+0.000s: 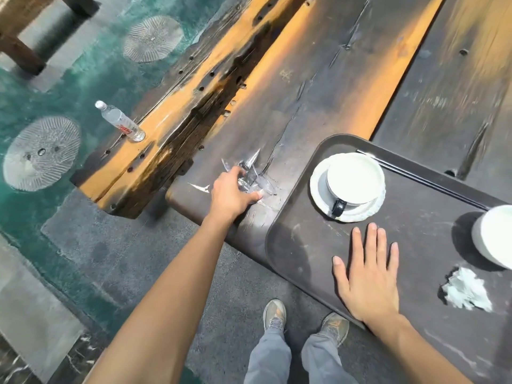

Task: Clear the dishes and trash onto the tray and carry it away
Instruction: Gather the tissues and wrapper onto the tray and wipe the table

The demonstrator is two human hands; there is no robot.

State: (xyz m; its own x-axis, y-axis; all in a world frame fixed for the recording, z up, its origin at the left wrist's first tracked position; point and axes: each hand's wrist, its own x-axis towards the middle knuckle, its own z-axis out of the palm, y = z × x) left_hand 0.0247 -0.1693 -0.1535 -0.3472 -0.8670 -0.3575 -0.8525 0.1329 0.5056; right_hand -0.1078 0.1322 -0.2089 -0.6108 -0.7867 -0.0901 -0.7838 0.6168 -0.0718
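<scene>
The crumpled clear wrapper [250, 176] is being grasped by the left hand [231, 194], just left of the tray [304, 245]; the right hand [368, 275] is laid flat and released on it.

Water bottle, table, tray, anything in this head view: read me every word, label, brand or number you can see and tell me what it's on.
Water bottle on the wooden bench: red print on its label, too blurred to read.
Tabletop: a faint pale mark that may be characters, not legible.
Tray, cup, saucer, clear plastic wrapper: no text visible.
</scene>
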